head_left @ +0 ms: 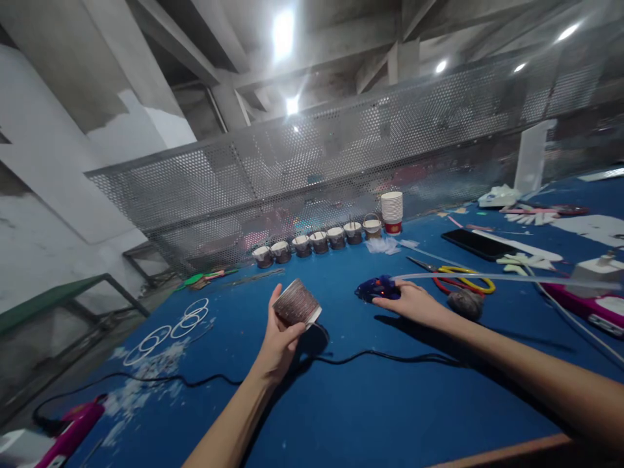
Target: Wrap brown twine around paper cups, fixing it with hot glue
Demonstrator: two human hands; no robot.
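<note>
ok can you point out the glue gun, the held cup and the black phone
Glue gun (pixel 379 288), head view: blue body
Held cup (pixel 296 303), head view: wrapped side
Black phone (pixel 478 245), head view: middle of upper face

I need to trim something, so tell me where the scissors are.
In the head view, the scissors lie on the blue table right of centre, just beyond the right hand, between the black phone and grey ball.

The wrapped cup (pixel 296 303) is showing fine greyish-brown stripes, edged in white. The glue gun (pixel 376 288) is gleaming dark blue (one red spot is glowing there), the tabletop (pixel 341 403) is spreading blue with whitish smears, the cup stack (pixel 392 209) is pairing white with red, and the screen (pixel 312 162) is wearing grey perforations.
</note>
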